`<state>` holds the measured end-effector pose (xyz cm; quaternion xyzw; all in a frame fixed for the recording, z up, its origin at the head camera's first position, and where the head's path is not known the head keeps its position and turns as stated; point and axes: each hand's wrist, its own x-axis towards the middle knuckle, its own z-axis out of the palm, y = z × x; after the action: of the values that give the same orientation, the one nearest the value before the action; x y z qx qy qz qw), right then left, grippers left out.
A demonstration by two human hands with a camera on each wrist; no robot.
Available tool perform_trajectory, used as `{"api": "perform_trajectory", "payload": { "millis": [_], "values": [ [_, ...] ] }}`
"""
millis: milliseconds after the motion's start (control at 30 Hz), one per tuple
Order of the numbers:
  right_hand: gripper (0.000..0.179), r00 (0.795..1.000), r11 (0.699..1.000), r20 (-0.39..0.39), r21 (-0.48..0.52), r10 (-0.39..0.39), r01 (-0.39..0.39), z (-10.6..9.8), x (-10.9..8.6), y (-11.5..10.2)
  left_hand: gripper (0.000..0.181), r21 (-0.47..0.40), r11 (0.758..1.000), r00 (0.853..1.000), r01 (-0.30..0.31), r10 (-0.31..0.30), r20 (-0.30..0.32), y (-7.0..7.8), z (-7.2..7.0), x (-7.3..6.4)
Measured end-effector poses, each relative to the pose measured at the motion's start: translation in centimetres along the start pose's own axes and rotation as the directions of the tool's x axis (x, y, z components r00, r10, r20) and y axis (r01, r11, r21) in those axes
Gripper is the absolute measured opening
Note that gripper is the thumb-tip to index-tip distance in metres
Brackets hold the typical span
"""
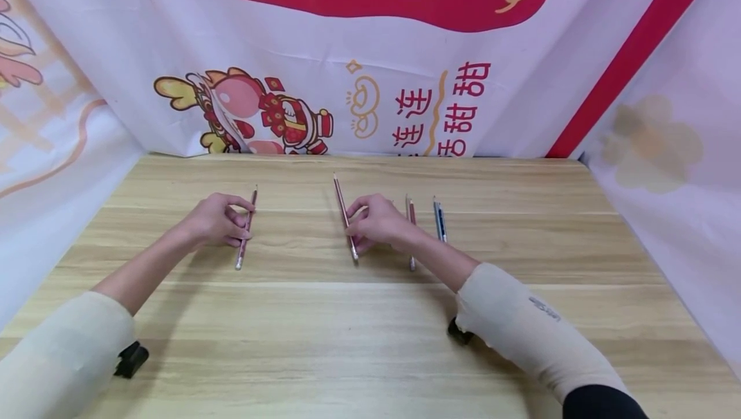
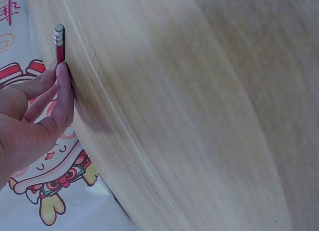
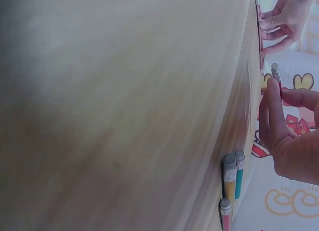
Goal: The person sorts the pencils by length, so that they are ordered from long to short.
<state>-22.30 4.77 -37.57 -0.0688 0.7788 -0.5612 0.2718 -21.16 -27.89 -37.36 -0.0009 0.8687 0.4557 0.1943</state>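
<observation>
On the left side of the wooden table, my left hand [image 1: 219, 221] pinches a dark red pencil [image 1: 241, 253] between thumb and fingers. Its white eraser end points toward me. In the left wrist view that pencil's eraser end [image 2: 59, 37] sticks out past the fingertips, close to the tabletop. Nearer the middle, my right hand [image 1: 375, 219] pinches another dark red pencil [image 1: 340, 199], which slants with its tip away from me. The right wrist view shows this pencil's eraser end [image 3: 275, 70] above the fingers. Whether either pencil touches the table I cannot tell.
Right of my right hand lie a reddish pencil [image 1: 412, 212] and blue pencils [image 1: 440, 221], partly behind the forearm. The right wrist view shows a yellow pencil [image 3: 230, 183], a teal one [image 3: 239, 178] and a pink one [image 3: 226, 218]. A printed cloth [image 1: 347, 39] hangs behind the table [image 1: 324, 342].
</observation>
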Motion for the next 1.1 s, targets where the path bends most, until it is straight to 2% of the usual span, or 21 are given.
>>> {"api": "perform_trajectory", "payload": {
  "millis": [333, 867, 1100],
  "values": [
    [0.029, 1.000, 1.000, -0.006, -0.014, 0.004, -0.004, 0.6, 0.3, -0.3, 0.067, -0.002, 1.000, 1.000, 0.009, -0.009, 0.002, 0.2, 0.1, 0.2],
    [0.031, 1.000, 1.000, 0.027, 0.007, 0.002, -0.002, 1.8, 0.8, -0.7, 0.067, 0.007, 1.000, 1.000, 0.014, -0.014, -0.007, 0.2, 0.0, 0.1],
    [0.034, 0.999, 1.000, 0.048, -0.012, -0.001, 0.002, 2.4, 1.2, -1.0, 0.067, 0.024, 1.000, 1.000, -0.004, 0.004, 0.001, 0.1, -0.1, 0.2]
  ]
}}
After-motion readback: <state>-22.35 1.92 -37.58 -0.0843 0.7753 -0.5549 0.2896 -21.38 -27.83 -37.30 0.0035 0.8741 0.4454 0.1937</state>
